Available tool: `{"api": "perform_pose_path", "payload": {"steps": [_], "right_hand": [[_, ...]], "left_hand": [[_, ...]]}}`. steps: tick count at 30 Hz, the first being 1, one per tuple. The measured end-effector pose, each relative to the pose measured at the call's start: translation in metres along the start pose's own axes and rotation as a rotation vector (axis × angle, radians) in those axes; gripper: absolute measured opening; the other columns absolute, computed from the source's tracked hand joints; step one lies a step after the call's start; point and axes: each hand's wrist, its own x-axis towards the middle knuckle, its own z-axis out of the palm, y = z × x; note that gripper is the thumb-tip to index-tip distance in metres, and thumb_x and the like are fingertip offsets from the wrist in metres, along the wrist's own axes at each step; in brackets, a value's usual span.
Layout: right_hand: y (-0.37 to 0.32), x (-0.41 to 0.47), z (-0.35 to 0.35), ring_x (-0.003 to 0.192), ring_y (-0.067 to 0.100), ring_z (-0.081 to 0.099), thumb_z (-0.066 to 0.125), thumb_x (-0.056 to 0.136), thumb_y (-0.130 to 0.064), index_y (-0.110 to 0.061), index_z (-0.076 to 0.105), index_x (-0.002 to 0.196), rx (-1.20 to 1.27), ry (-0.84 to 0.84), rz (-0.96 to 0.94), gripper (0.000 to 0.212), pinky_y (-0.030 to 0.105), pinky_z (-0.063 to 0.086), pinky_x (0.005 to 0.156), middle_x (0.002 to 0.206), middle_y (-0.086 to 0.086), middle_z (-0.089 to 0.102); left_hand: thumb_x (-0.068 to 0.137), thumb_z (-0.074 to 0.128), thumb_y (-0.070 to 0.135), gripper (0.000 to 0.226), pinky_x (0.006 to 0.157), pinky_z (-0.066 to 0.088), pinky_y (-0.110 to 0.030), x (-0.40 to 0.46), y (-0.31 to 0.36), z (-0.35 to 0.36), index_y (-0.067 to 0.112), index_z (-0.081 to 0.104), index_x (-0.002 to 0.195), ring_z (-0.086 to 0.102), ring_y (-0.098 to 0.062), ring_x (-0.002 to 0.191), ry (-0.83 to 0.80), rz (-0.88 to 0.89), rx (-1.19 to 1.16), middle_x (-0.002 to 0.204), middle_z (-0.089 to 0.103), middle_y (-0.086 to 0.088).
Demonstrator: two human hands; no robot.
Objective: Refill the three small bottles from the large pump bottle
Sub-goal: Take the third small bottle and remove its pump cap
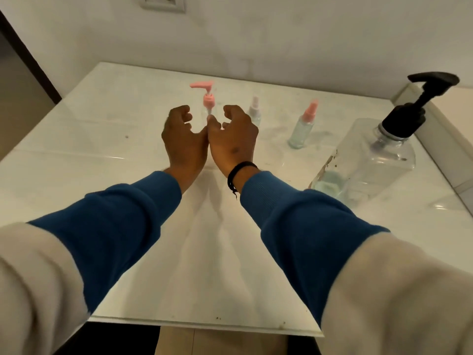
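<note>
A small clear bottle with a pink pump [207, 99] stands at the middle back of the white table [76, 139], its lower part hidden behind my hands. My left hand [183, 139] and my right hand [234, 139] hover side by side just in front of it, thumbs touching each other, fingers loosely curled, nothing seen in either. Whether my right thumb touches the bottle is unclear. To the right stand a small spray bottle with a pale cap [255, 111] and another with a pink cap [303, 126]. The large clear bottle with a black pump [371, 155] stands at the far right, a little liquid at its bottom.
A white wall [281, 42] runs behind the table, with a switch plate [163, 3] at the top. A raised ledge [440, 116] borders the table's right side. The table's front edge [204, 324] lies below my forearms.
</note>
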Motion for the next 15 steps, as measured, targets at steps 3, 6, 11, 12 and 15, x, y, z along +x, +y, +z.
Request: {"api": "perform_pose_path", "payload": {"steps": [3, 6, 11, 12, 15], "right_hand": [[-0.002, 0.011, 0.006, 0.120, 0.020, 0.062, 0.061, 0.101, -0.030, -0.012, 0.053, 0.141, -0.050, -0.037, 0.004, 0.045, 0.032, 0.047, 0.107, 0.136, 0.004, 0.062], [-0.003, 0.016, 0.011, 0.119, 0.021, 0.062, 0.060, 0.101, -0.030, -0.014, 0.056, 0.138, -0.074, -0.060, 0.015, 0.040, 0.036, 0.048, 0.107, 0.134, 0.003, 0.062], [-0.010, 0.007, 0.001, 0.112, 0.018, 0.064, 0.062, 0.100, -0.030, -0.015, 0.060, 0.133, -0.064, -0.046, 0.041, 0.037, 0.030, 0.051, 0.100, 0.124, 0.001, 0.066], [-0.017, 0.001, -0.004, 0.109, 0.017, 0.064, 0.063, 0.099, -0.031, -0.014, 0.061, 0.130, -0.047, -0.037, 0.032, 0.035, 0.031, 0.052, 0.099, 0.120, 0.001, 0.067], [-0.038, -0.020, -0.023, 0.101, 0.014, 0.065, 0.065, 0.097, -0.039, -0.016, 0.065, 0.120, -0.023, -0.022, -0.002, 0.033, 0.035, 0.055, 0.095, 0.110, -0.002, 0.069]], "left_hand": [[0.097, 0.062, 0.014, 0.027, 0.071, 0.039, 0.002, 0.009, -0.005, 0.006, 0.009, 0.064, 0.123, 0.062, -0.014, 0.100, -0.079, 0.105, 0.201, 0.112, 0.066, 0.001], [0.098, 0.056, 0.013, 0.018, 0.070, 0.041, 0.000, 0.014, -0.006, 0.006, 0.009, 0.069, 0.109, 0.058, -0.012, 0.086, -0.069, 0.169, 0.292, 0.096, 0.065, 0.004], [0.095, 0.059, 0.016, 0.014, 0.072, 0.049, -0.014, 0.000, 0.003, -0.007, 0.010, 0.072, 0.099, 0.064, -0.014, 0.079, -0.053, 0.172, 0.246, 0.090, 0.071, 0.002], [0.094, 0.061, 0.016, 0.013, 0.073, 0.053, -0.020, -0.007, 0.012, -0.014, 0.010, 0.071, 0.099, 0.066, -0.016, 0.080, -0.050, 0.190, 0.221, 0.089, 0.071, 0.001], [0.092, 0.066, 0.012, 0.010, 0.066, 0.045, -0.006, -0.028, 0.044, -0.037, 0.007, 0.068, 0.101, 0.062, -0.010, 0.076, -0.035, 0.193, 0.182, 0.089, 0.068, 0.002]]}}
